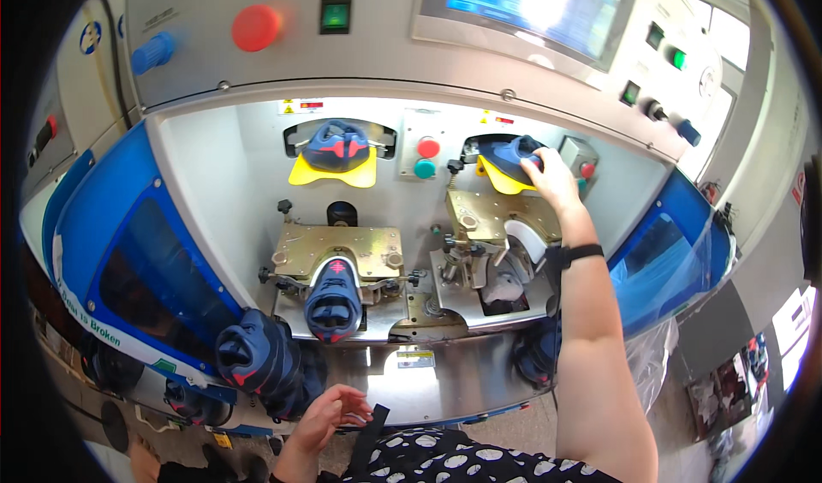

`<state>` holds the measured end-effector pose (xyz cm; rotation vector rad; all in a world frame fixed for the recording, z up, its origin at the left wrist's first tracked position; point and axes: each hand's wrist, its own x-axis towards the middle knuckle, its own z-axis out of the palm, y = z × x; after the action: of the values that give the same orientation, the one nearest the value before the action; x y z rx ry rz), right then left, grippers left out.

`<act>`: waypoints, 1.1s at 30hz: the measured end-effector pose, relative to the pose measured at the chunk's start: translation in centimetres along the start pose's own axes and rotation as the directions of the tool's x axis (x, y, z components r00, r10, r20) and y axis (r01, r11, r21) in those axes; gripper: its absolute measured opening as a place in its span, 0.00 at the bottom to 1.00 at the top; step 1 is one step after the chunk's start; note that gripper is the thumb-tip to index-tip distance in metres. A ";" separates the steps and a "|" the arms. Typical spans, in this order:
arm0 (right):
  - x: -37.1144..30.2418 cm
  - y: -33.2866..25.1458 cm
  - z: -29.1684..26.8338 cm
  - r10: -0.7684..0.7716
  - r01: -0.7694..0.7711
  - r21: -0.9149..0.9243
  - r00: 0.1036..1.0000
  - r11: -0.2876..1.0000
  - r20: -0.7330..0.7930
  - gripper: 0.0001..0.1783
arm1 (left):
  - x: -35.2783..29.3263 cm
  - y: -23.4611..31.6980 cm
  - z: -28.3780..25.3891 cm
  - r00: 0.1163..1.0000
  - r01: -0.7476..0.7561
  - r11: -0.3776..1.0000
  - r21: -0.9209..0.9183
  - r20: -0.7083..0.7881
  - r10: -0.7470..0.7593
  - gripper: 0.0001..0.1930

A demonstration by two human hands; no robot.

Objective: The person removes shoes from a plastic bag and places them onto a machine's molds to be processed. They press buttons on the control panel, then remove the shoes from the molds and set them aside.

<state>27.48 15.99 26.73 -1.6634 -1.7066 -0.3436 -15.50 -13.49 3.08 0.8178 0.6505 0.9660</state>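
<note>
My right hand reaches into the machine bay and grips a dark blue shoe upper resting on the right yellow mould at the back. My left hand hovers low by the machine's front edge, fingers loosely curled and holding nothing, next to a pile of blue and red shoe uppers. Another blue and red upper sits on the left yellow mould. A third upper is clamped in the left brass station. The right brass station shows a pale form.
A control panel above carries a red button, a green switch, a blue knob and a screen. Red and green buttons sit between the moulds. Blue guard doors flank the bay. More uppers lie at lower right.
</note>
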 end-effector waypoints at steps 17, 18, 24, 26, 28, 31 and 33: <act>-32.0 -1.0 -0.5 -0.022 0.021 0.225 1.000 0.974 -0.002 0.15 | 16.4 -6.7 11.7 0.859 0.439 0.897 0.051 0.268 -0.436 0.29; -30.9 -0.8 -0.3 -0.033 0.028 0.211 0.999 0.977 0.018 0.15 | 18.1 -7.8 12.3 0.869 0.448 0.894 -0.009 0.239 -0.433 0.32; -26.9 2.5 0.9 -0.062 0.037 0.168 0.987 0.985 0.146 0.16 | 26.1 -8.7 18.8 0.956 0.290 0.894 -0.342 0.066 -0.285 0.21; -26.6 3.7 0.9 -0.048 0.017 0.155 0.979 0.988 0.199 0.17 | 26.4 -8.8 20.0 0.958 0.281 0.888 -0.364 0.043 -0.285 0.20; -26.1 3.2 0.1 0.018 -0.054 0.264 0.990 0.963 0.137 0.20 | 26.2 -8.6 20.7 0.969 0.223 0.898 -0.380 -0.015 -0.247 0.21; -25.1 3.8 0.2 -0.039 0.021 0.271 0.997 0.962 0.062 0.25 | 26.6 -8.3 20.0 0.973 0.208 0.921 -0.330 -0.024 -0.229 0.21; -23.5 4.0 0.1 -0.189 0.189 0.234 0.982 0.954 -0.022 0.28 | 26.8 -8.5 20.1 0.974 0.186 0.939 -0.291 -0.069 -0.214 0.20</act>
<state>29.15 -1.28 10.33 -1.3341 -1.8347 -0.2193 15.63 1.64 3.65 0.4426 0.6503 0.8920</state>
